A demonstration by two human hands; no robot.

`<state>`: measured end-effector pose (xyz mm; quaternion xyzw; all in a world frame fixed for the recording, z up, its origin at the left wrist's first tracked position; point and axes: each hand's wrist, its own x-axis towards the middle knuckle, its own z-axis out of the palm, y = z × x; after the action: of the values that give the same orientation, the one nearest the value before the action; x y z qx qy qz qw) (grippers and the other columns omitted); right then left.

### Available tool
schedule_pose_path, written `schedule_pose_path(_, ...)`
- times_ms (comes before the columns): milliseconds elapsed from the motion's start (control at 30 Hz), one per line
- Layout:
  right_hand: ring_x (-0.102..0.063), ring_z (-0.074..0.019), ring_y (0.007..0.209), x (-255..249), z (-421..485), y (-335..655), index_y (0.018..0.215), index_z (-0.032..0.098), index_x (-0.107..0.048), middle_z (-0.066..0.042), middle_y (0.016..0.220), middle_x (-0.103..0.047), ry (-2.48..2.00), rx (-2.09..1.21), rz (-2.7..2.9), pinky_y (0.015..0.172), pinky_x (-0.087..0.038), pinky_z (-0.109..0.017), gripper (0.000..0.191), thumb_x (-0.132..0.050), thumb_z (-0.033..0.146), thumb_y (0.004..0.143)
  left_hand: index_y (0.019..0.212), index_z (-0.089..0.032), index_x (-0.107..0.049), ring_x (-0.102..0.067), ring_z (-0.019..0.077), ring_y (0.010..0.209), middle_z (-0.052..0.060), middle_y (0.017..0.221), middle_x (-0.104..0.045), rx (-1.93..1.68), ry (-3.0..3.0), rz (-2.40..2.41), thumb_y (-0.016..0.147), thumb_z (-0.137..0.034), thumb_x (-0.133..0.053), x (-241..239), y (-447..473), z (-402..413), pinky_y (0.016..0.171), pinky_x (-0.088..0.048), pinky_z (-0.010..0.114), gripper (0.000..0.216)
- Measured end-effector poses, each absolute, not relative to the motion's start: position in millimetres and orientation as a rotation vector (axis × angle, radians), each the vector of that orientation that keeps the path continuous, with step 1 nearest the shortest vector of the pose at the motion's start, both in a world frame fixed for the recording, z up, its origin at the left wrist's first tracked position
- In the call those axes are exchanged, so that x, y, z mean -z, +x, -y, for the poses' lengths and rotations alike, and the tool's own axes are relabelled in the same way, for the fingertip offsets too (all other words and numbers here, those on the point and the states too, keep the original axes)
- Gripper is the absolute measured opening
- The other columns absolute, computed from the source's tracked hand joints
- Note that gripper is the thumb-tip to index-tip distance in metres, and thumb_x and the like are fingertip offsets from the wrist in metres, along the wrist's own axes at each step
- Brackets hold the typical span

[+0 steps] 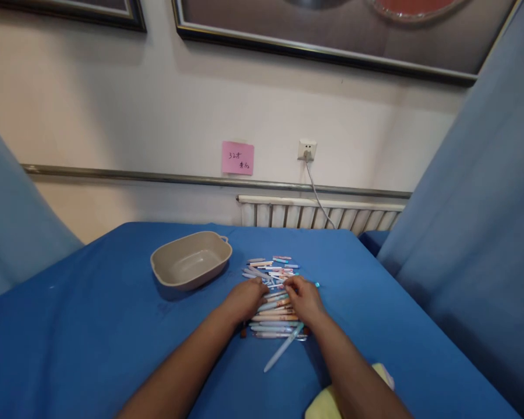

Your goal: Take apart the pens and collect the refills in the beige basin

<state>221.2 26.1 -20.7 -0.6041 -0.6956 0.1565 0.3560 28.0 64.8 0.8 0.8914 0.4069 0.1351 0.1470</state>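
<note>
Many pens [276,318] lie side by side in a stack of rows on the blue cloth, mostly pale blue, white and peach. Over the left ends of the rows is my left hand [247,299], its fingers closed at the end of a thin pale pen. My right hand [304,299] pinches at the right side of the pile, fingers closed around the other end of that pen. Both hands hide part of the rows beneath. One light blue pen [280,353] lies slanted in front of the rows, below my right hand.
A beige oval basin [191,260] with small handles stands left of the pens. A yellow cloth-like thing [325,404] lies under my right forearm. Behind the table [105,302] are a radiator [303,214], a plugged-in cord [317,195] and a pink note [237,157].
</note>
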Motion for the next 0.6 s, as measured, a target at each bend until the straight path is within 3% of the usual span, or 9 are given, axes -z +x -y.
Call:
schedule_pose_path(167, -0.056, -0.0183, 0.099, 31, -29, 221, 0.094, 0.022, -0.065, -0.004, 0.100, -0.067, -1.406, -0.335, 1.866, 0.090, -0.040, -0.031, 0.020, -0.052, 0.013, 0.081, 0.080, -0.020, -0.064, -0.058, 0.0229, 0.083, 0.006, 0.085, -0.063, -0.433, 2.556, -1.202, 0.069, -0.016, -0.059, 3, 24, -63, 0.074, -0.041, 0.029, 0.012)
schedule_pose_path(600, -0.055, -0.0197, 0.101, 42, -20, 227, 0.111, 0.028, -0.062, -0.003, 0.103, -0.065, -1.421, -0.368, 2.083, 0.087, -0.039, -0.031, 0.026, -0.047, 0.026, 0.090, 0.093, -0.021, -0.056, -0.055, 0.0202, 0.093, 0.006, 0.096, -0.063, -0.678, 2.446, -1.145, 0.086, -0.021, -0.045, 10, 30, -48, 0.082, -0.041, 0.030, 0.013)
